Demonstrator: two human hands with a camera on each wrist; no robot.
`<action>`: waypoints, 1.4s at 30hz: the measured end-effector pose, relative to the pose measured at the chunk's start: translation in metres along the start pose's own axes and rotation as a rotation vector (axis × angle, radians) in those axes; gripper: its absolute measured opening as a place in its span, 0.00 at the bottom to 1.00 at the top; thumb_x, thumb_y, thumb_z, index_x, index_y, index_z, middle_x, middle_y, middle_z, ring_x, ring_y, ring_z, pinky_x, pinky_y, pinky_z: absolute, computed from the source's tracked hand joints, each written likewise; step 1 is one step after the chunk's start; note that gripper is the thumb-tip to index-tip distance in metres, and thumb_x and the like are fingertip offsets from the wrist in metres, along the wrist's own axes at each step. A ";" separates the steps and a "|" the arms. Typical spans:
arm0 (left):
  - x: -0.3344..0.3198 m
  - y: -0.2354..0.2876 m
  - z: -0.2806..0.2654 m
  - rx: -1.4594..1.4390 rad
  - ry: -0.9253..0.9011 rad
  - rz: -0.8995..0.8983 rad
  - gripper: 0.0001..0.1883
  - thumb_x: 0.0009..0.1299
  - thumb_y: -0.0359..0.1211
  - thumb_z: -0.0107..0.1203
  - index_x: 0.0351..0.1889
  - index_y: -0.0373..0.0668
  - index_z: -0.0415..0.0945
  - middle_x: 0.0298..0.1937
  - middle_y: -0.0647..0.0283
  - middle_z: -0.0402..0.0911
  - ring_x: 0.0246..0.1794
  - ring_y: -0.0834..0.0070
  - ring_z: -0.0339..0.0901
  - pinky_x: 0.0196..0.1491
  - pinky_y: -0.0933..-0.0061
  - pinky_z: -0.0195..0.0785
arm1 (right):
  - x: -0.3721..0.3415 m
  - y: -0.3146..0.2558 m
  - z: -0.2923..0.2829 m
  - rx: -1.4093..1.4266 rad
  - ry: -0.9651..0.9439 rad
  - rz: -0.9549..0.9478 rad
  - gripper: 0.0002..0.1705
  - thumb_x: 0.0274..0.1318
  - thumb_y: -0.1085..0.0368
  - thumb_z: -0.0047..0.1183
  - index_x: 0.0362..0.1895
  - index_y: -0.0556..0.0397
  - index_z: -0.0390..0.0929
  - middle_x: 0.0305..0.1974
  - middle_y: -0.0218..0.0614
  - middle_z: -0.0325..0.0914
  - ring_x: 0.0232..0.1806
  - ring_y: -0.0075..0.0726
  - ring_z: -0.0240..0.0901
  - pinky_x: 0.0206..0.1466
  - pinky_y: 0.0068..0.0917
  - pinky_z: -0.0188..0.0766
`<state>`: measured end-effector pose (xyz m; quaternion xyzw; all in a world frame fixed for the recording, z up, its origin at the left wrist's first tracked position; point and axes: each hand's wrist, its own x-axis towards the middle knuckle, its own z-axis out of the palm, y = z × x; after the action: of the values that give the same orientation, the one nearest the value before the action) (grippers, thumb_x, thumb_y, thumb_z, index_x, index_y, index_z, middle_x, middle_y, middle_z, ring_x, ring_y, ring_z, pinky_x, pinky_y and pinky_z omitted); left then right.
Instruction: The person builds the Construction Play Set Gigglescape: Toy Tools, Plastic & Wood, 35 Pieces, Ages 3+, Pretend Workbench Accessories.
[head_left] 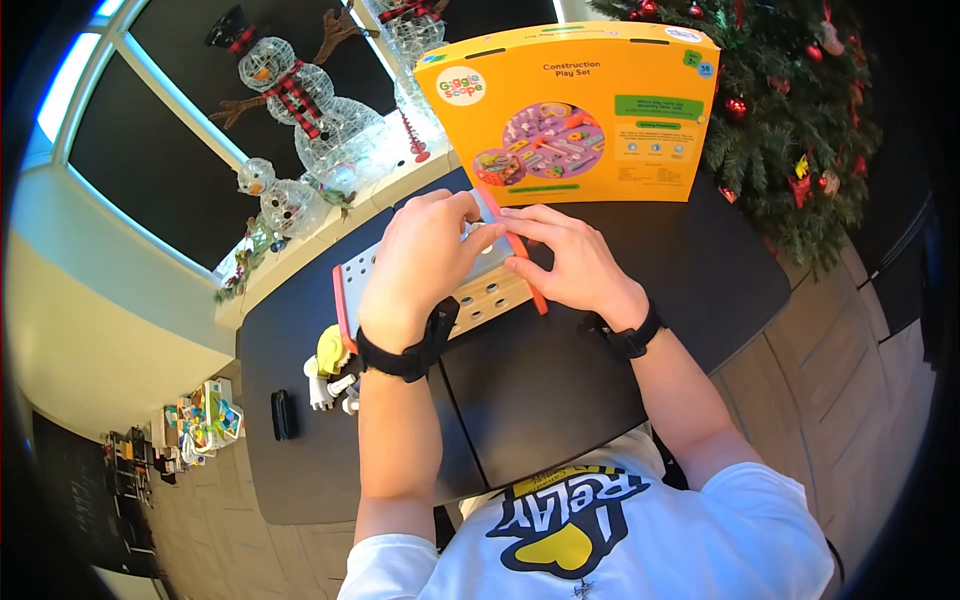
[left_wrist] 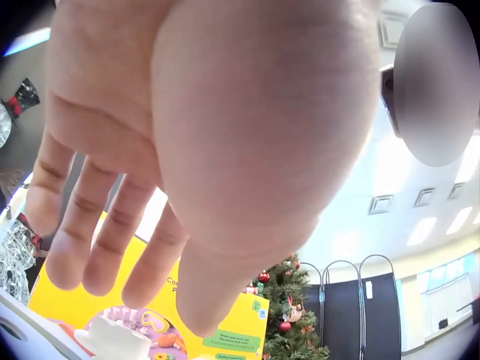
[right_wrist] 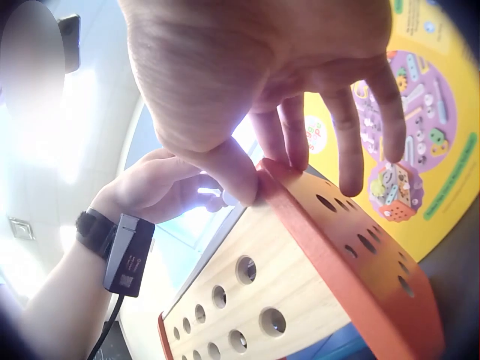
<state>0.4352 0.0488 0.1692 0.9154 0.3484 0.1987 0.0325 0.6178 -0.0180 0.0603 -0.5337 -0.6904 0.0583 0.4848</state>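
A toy workbench stands on the table, with a grey perforated top [head_left: 362,268], a wooden front with round holes [right_wrist: 219,296] and orange end panels [right_wrist: 337,262]. My right hand [head_left: 572,256] pinches the upper corner of the near-right end panel, thumb on one side and fingers on the other. My left hand [head_left: 420,245] reaches over the grey top, thumb and index fingertips close by that same panel. A blocky white plastic piece [left_wrist: 112,339] shows just below the left fingertips; I cannot tell if they grip it. The left palm faces its wrist camera.
A yellow play set box [head_left: 640,100] stands behind the workbench. To its left lie a yellow-green toy piece [head_left: 328,352] and white pieces [head_left: 320,392], with a black case [head_left: 284,415] near the table edge. Wire snowmen [head_left: 325,120] line the window sill; a decorated tree [head_left: 790,110] stands right.
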 end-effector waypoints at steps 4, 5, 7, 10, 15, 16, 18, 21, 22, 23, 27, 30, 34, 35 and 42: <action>0.003 -0.005 0.006 -0.068 -0.029 0.008 0.10 0.66 0.33 0.69 0.38 0.35 0.85 0.38 0.53 0.85 0.35 0.59 0.83 0.40 0.63 0.75 | 0.000 -0.003 -0.001 0.018 0.000 0.010 0.27 0.57 0.57 0.68 0.62 0.44 0.83 0.59 0.31 0.82 0.53 0.49 0.83 0.54 0.40 0.81; 0.001 -0.011 0.008 -0.081 -0.014 0.062 0.10 0.66 0.33 0.69 0.39 0.36 0.85 0.39 0.54 0.85 0.35 0.59 0.83 0.40 0.62 0.75 | 0.001 -0.002 -0.001 0.022 0.006 0.006 0.27 0.57 0.57 0.68 0.62 0.44 0.83 0.59 0.32 0.83 0.53 0.49 0.83 0.54 0.39 0.81; -0.001 -0.013 0.011 -0.125 0.025 0.148 0.10 0.65 0.32 0.70 0.40 0.36 0.85 0.40 0.54 0.85 0.36 0.59 0.84 0.41 0.61 0.75 | 0.001 -0.002 0.000 0.030 0.012 -0.001 0.27 0.57 0.57 0.68 0.62 0.45 0.83 0.58 0.32 0.83 0.53 0.49 0.83 0.54 0.39 0.81; -0.003 -0.009 0.012 -0.176 0.081 0.180 0.10 0.64 0.31 0.70 0.40 0.36 0.86 0.40 0.54 0.85 0.36 0.58 0.83 0.41 0.60 0.75 | 0.000 -0.003 -0.002 0.038 0.011 0.009 0.27 0.57 0.58 0.68 0.62 0.45 0.83 0.58 0.33 0.83 0.52 0.49 0.83 0.54 0.38 0.81; -0.006 0.001 0.025 -0.103 0.123 0.058 0.12 0.64 0.34 0.72 0.40 0.37 0.86 0.35 0.54 0.82 0.35 0.55 0.82 0.41 0.57 0.74 | 0.000 -0.002 0.000 0.022 0.021 -0.005 0.27 0.57 0.58 0.68 0.61 0.45 0.83 0.58 0.33 0.83 0.52 0.49 0.83 0.53 0.39 0.81; -0.006 0.000 0.028 -0.080 0.146 0.048 0.12 0.64 0.35 0.72 0.40 0.37 0.86 0.34 0.54 0.81 0.34 0.55 0.81 0.41 0.57 0.74 | 0.000 -0.001 0.000 0.016 0.023 -0.007 0.27 0.57 0.58 0.68 0.61 0.44 0.83 0.58 0.33 0.83 0.52 0.49 0.83 0.53 0.39 0.81; -0.005 -0.002 0.032 -0.033 0.190 0.031 0.13 0.64 0.36 0.72 0.38 0.37 0.86 0.33 0.54 0.81 0.33 0.54 0.80 0.39 0.57 0.73 | 0.001 -0.005 -0.002 0.026 0.001 0.013 0.26 0.57 0.58 0.68 0.61 0.43 0.84 0.58 0.33 0.83 0.52 0.49 0.83 0.53 0.40 0.81; -0.006 0.003 0.032 -0.049 0.197 -0.033 0.12 0.66 0.37 0.69 0.37 0.37 0.84 0.34 0.49 0.80 0.39 0.47 0.81 0.43 0.52 0.75 | 0.001 -0.002 -0.001 0.029 0.009 0.005 0.25 0.57 0.58 0.68 0.60 0.42 0.84 0.58 0.33 0.83 0.52 0.50 0.83 0.53 0.40 0.81; -0.007 0.004 0.032 -0.051 0.189 -0.067 0.11 0.66 0.36 0.69 0.38 0.37 0.84 0.35 0.48 0.81 0.40 0.47 0.82 0.44 0.52 0.75 | 0.001 -0.001 -0.001 0.032 0.017 -0.006 0.25 0.57 0.58 0.68 0.60 0.41 0.84 0.58 0.33 0.83 0.52 0.50 0.83 0.53 0.40 0.81; -0.008 0.004 0.032 -0.052 0.181 -0.101 0.11 0.66 0.35 0.69 0.39 0.37 0.85 0.35 0.48 0.82 0.41 0.46 0.82 0.44 0.52 0.75 | 0.000 -0.001 0.000 0.029 0.017 -0.009 0.25 0.57 0.58 0.68 0.60 0.42 0.84 0.58 0.33 0.83 0.52 0.51 0.83 0.53 0.40 0.81; -0.010 -0.007 0.038 -0.160 0.214 -0.025 0.13 0.64 0.34 0.71 0.43 0.37 0.87 0.34 0.53 0.85 0.35 0.57 0.83 0.42 0.59 0.75 | 0.000 -0.001 0.001 0.029 0.020 -0.012 0.26 0.57 0.58 0.68 0.61 0.43 0.84 0.58 0.33 0.83 0.53 0.51 0.83 0.54 0.40 0.81; -0.013 -0.005 0.025 -0.160 0.225 0.090 0.13 0.64 0.34 0.71 0.43 0.37 0.88 0.36 0.53 0.86 0.34 0.57 0.83 0.42 0.61 0.76 | -0.001 -0.001 0.000 0.028 0.012 0.001 0.27 0.57 0.58 0.68 0.62 0.43 0.83 0.59 0.32 0.83 0.53 0.50 0.83 0.54 0.39 0.81; -0.010 0.002 0.016 -0.137 0.191 0.030 0.12 0.64 0.35 0.71 0.40 0.37 0.88 0.38 0.52 0.86 0.36 0.55 0.83 0.43 0.61 0.76 | 0.001 -0.006 -0.004 0.055 -0.050 0.058 0.28 0.59 0.58 0.67 0.65 0.44 0.82 0.61 0.36 0.82 0.59 0.51 0.81 0.60 0.39 0.79; -0.008 0.002 0.018 -0.096 0.136 -0.024 0.12 0.64 0.35 0.71 0.40 0.37 0.88 0.38 0.52 0.87 0.37 0.55 0.83 0.43 0.61 0.76 | 0.001 -0.005 -0.003 0.050 -0.050 0.051 0.28 0.59 0.58 0.67 0.65 0.45 0.82 0.61 0.36 0.82 0.59 0.51 0.81 0.60 0.39 0.79; -0.007 -0.017 0.025 -0.213 0.086 0.158 0.12 0.64 0.34 0.71 0.40 0.37 0.87 0.38 0.54 0.87 0.41 0.54 0.84 0.47 0.60 0.75 | 0.001 -0.001 0.000 0.047 0.002 0.017 0.28 0.57 0.57 0.69 0.63 0.44 0.83 0.59 0.32 0.82 0.54 0.49 0.83 0.55 0.39 0.81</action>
<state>0.4295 0.0587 0.1409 0.9219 0.2533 0.2757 0.0989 0.6177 -0.0180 0.0614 -0.5281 -0.6840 0.0781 0.4972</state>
